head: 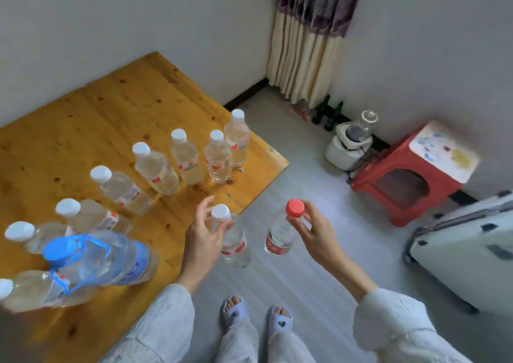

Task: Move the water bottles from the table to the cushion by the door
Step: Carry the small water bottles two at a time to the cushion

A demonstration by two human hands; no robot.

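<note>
My left hand point(202, 235) grips a clear white-capped water bottle point(234, 247) by its neck, just off the corner of the wooden table point(91, 124). My right hand point(311, 231) pinches a red-capped water bottle point(279, 236) at the cap; the bottle hangs over the floor. Several white-capped bottles point(155, 168) stand in a row along the table's near side. A large bottle with a blue cap and handle point(97, 260) stands at the table's left front. No cushion or door is in view.
A red plastic stool point(410, 176) stands by the right wall, with a white appliance point(347, 146) and dark glass bottles point(330, 113) beside it. A white suitcase point(466, 249) lies at the far right. A curtain point(311, 35) hangs in the corner. Grey floor lies ahead of my feet.
</note>
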